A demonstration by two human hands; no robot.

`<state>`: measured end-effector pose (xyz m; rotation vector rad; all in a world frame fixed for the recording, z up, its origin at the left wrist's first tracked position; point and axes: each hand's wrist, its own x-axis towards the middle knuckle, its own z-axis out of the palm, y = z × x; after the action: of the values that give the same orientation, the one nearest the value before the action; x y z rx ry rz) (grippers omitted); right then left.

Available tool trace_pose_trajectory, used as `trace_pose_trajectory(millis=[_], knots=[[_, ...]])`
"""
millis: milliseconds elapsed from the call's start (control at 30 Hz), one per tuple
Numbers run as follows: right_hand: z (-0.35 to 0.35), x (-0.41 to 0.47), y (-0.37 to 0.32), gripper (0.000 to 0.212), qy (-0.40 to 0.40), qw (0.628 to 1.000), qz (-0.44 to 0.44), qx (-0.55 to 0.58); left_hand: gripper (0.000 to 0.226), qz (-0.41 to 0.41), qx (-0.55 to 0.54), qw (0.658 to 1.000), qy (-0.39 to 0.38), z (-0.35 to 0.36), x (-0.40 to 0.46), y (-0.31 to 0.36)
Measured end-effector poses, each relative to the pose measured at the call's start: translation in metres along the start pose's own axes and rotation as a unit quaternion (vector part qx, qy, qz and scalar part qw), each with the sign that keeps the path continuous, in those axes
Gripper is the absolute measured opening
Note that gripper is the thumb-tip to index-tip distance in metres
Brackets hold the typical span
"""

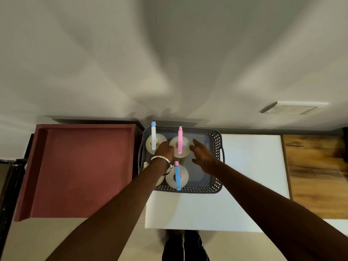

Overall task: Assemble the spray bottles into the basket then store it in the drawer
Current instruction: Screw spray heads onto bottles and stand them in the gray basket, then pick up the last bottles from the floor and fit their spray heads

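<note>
A grey perforated basket (216, 140) stands on the white counter (248, 166). Several white spray bottles stand upright in it: one with a white-and-blue sprayer (153, 136) at the back left, one with a pink sprayer (180, 140) at the back middle, one with a blue-and-pink sprayer (177, 176) at the front. A fourth bottle (146, 165) is mostly hidden under my left forearm. My left hand (164, 148) is curled between the two back bottles, touching the pink-sprayer bottle's left side. My right hand (202, 153) hovers just right of that bottle, fingers spread.
An open reddish-brown drawer (82, 170) lies just left of the basket. A wooden surface (316, 174) borders the white counter on the right. The wall rises behind, with a white switch plate (290, 108). The basket's right half holds no bottles.
</note>
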<state>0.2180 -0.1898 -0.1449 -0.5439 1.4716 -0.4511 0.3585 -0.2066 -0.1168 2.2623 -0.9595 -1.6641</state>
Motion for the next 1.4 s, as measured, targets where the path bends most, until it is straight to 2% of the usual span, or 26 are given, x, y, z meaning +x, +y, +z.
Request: trace_pose_trajectory(millis=[100, 200, 400, 567, 667, 700, 800, 833, 967, 1033, 1200, 1400], knots=[[-0.003, -0.023, -0.009, 0.058, -0.003, 1.0, -0.005, -0.003, 0.042, 0.017, 0.002, 1.0, 0.002, -0.005, -0.017, 0.007], [-0.005, -0.047, -0.016, 0.052, 0.006, 1.0, -0.021, -0.002, 0.042, 0.037, -0.007, 0.999, 0.0, -0.008, -0.037, 0.01], [-0.006, -0.105, -0.019, 0.063, 0.015, 0.997, -0.072, -0.031, 0.047, 0.075, -0.017, 0.997, 0.027, -0.019, -0.081, 0.006], [-0.019, -0.154, -0.01, 0.066, 0.036, 0.988, -0.124, -0.082, 0.02, 0.13, -0.076, 0.986, 0.069, -0.029, -0.126, -0.004], [-0.035, -0.174, 0.006, 0.075, 0.066, 0.984, -0.146, -0.082, 0.041, 0.155, -0.095, 0.979, 0.094, -0.033, -0.155, -0.012], [-0.041, -0.182, 0.013, 0.071, 0.07, 0.983, -0.148, -0.085, 0.044, 0.168, -0.107, 0.975, 0.104, -0.033, -0.166, -0.016], [-0.052, -0.229, 0.025, 0.034, 0.086, 0.98, -0.151, -0.096, 0.044, 0.203, -0.168, 0.956, 0.128, -0.026, -0.201, -0.031], [-0.059, -0.24, 0.035, 0.032, 0.092, 0.979, -0.148, -0.104, 0.043, 0.218, -0.181, 0.949, 0.135, -0.021, -0.214, -0.037], [-0.079, -0.289, 0.071, 0.064, 0.114, 0.979, -0.122, -0.115, 0.045, 0.257, -0.21, 0.933, 0.141, 0.003, -0.254, -0.066], [-0.087, -0.313, 0.092, 0.067, 0.114, 0.981, -0.11, -0.115, 0.036, 0.264, -0.198, 0.934, 0.14, 0.015, -0.275, -0.079], [-0.099, -0.367, 0.148, 0.07, 0.142, 0.979, -0.094, -0.111, 0.037, 0.29, -0.132, 0.939, 0.128, 0.036, -0.309, -0.117], [-0.096, -0.429, 0.232, 0.068, 0.207, 0.974, -0.073, -0.054, 0.053, 0.319, -0.022, 0.946, 0.058, 0.058, -0.347, -0.178]])
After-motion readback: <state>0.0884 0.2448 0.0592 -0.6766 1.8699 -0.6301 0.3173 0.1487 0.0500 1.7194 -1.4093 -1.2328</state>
